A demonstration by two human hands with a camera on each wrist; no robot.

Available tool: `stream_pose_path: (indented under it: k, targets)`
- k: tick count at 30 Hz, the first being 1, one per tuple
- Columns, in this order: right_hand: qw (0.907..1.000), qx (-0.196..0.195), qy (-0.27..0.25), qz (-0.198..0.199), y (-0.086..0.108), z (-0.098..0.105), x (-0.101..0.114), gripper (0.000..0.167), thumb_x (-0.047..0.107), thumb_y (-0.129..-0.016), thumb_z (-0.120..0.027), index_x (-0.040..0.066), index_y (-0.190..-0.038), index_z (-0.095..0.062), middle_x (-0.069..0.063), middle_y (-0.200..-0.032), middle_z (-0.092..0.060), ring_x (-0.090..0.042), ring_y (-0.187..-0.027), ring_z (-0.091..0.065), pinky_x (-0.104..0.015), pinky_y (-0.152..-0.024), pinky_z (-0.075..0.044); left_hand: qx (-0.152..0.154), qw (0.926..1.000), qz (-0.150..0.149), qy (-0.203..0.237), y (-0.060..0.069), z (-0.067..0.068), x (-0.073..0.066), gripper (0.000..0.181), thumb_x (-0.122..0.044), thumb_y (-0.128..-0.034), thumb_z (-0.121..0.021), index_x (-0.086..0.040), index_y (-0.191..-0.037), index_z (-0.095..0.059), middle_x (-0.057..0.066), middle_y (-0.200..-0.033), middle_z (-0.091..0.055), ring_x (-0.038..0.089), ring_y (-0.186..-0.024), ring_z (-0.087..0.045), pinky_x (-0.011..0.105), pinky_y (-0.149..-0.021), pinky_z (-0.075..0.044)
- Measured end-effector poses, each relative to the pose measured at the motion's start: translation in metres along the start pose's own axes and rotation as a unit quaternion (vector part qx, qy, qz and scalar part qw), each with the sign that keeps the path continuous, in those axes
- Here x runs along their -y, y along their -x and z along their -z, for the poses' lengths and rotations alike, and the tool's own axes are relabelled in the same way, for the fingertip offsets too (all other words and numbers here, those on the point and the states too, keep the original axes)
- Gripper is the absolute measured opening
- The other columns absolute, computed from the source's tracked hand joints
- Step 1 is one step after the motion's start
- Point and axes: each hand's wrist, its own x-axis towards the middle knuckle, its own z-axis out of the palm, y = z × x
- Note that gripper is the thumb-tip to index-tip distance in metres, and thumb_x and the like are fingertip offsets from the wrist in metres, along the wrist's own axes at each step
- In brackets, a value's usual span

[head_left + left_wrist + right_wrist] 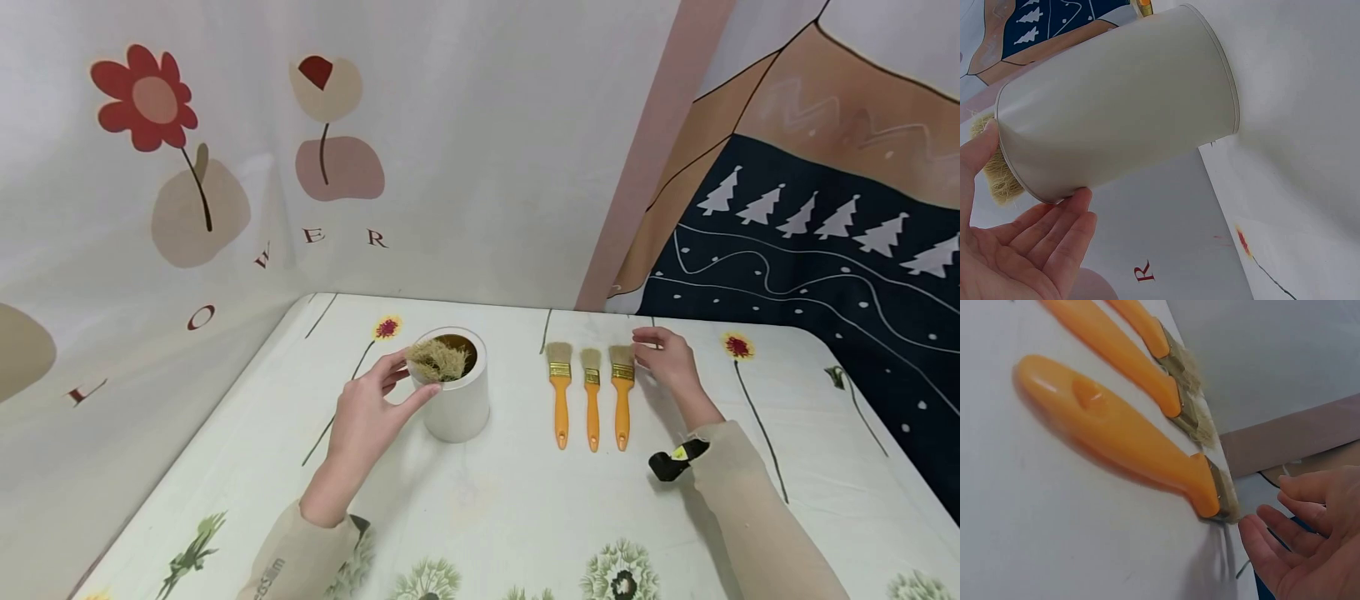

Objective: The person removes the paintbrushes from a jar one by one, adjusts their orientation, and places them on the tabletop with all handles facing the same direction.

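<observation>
A white cylindrical container (456,414) stands on the table. A tan bristly tuft (437,360) sticks out at its mouth; whatever lies below it is hidden inside. My left hand (371,417) holds the container near the rim, thumb on the near side and fingers on the left side; the left wrist view shows the fingertips against its wall. Three paintbrushes with orange handles lie side by side, bristles away from me: a left one (561,400), a smaller middle one (592,404) and a right one (622,402). Beside the right brush's bristles is my right hand (667,360), fingers loosely bent, holding nothing.
A white cloth with printed flowers covers the table (510,500). Printed curtains (480,167) hang along its back and left edges, and a dark tree-patterned cloth (810,258) hangs at the right.
</observation>
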Motion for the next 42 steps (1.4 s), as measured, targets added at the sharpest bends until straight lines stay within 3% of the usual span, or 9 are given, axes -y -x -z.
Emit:
stream_pose_path:
  k: [4, 7, 12, 19, 42]
  targets:
    - [0.9999, 0.008, -0.002, 0.010, 0.001, 0.001, 0.006, 0.042, 0.014, -0.101, -0.053, -0.001, -0.140, -0.051, -0.024, -0.142, -0.054, -0.036, -0.125, -0.059, -0.030, -0.097, -0.058, 0.001, 1.0000, 0.001, 0.001, 0.000, 0.000, 0.000, 0.067, -0.045, -0.0825, -0.079, -0.012, -0.137, -0.058, 0.016, -0.126, -0.070, 0.037, -0.114, -0.068, 0.055, -0.112, -0.041]
    - [0.9997, 0.009, -0.005, 0.024, 0.002, 0.000, 0.010, 0.042, 0.014, -0.101, -0.055, -0.002, -0.139, -0.053, -0.024, -0.141, -0.055, -0.038, -0.125, -0.059, -0.029, -0.096, -0.058, 0.001, 1.0000, 0.003, 0.001, 0.000, 0.001, 0.000, 0.068, -0.045, -0.0825, -0.079, -0.012, -0.137, -0.057, 0.016, -0.126, -0.069, 0.037, -0.114, -0.068, 0.056, -0.116, -0.036]
    - [0.9988, 0.010, -0.011, 0.046, 0.006, -0.002, 0.016, 0.041, 0.014, -0.100, -0.056, -0.002, -0.138, -0.054, -0.025, -0.139, -0.057, -0.039, -0.124, -0.060, -0.024, -0.091, -0.059, 0.001, 1.0000, 0.003, 0.001, 0.000, 0.001, 0.000, 0.068, -0.046, -0.0819, -0.080, -0.013, -0.137, -0.058, 0.016, -0.126, -0.070, 0.036, -0.114, -0.068, 0.056, -0.114, -0.038]
    - [0.9986, 0.020, -0.018, 0.046, 0.010, -0.006, 0.026, 0.041, 0.015, -0.102, -0.055, 0.001, -0.140, -0.052, -0.023, -0.143, -0.054, -0.041, -0.130, -0.055, -0.047, -0.106, -0.052, 0.001, 1.0000, 0.003, 0.002, 0.000, 0.001, 0.000, 0.067, -0.046, -0.0821, -0.079, -0.013, -0.137, -0.058, 0.016, -0.125, -0.070, 0.037, -0.114, -0.069, 0.055, -0.118, -0.033]
    - [0.9937, 0.057, -0.035, 0.090, 0.028, -0.029, 0.053, 0.038, 0.015, -0.101, -0.058, 0.003, -0.137, -0.055, -0.021, -0.142, -0.056, -0.040, -0.128, -0.057, -0.048, -0.112, -0.047, -0.003, 1.0000, 0.002, 0.007, 0.000, 0.000, 0.001, 0.065, -0.043, -0.0817, -0.081, -0.013, -0.136, -0.059, 0.015, -0.125, -0.070, 0.034, -0.114, -0.069, 0.051, -0.103, -0.051]
